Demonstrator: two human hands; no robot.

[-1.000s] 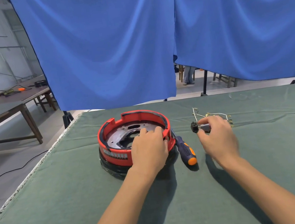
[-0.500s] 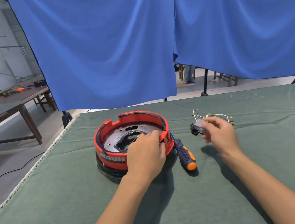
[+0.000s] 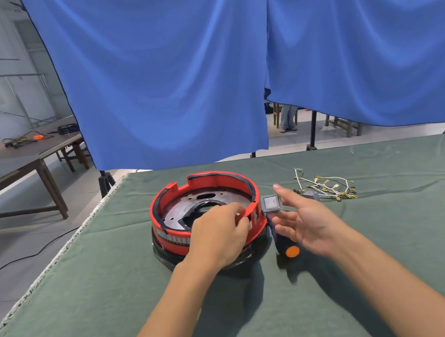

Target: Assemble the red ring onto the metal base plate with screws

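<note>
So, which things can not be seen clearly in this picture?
- Screws: none can be made out in the head view; too small or hidden.
- Red ring near rim: covered by left hand.
- Screwdriver shaft: blurred, partly behind right hand.
- Small grey part: blurred.

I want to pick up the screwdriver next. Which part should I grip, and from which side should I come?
Probably grip the screwdriver by its dark handle near the orange end cap, coming from above and from its right. Its shaft end lies against the red ring, and the left hand blocks that side.
</note>
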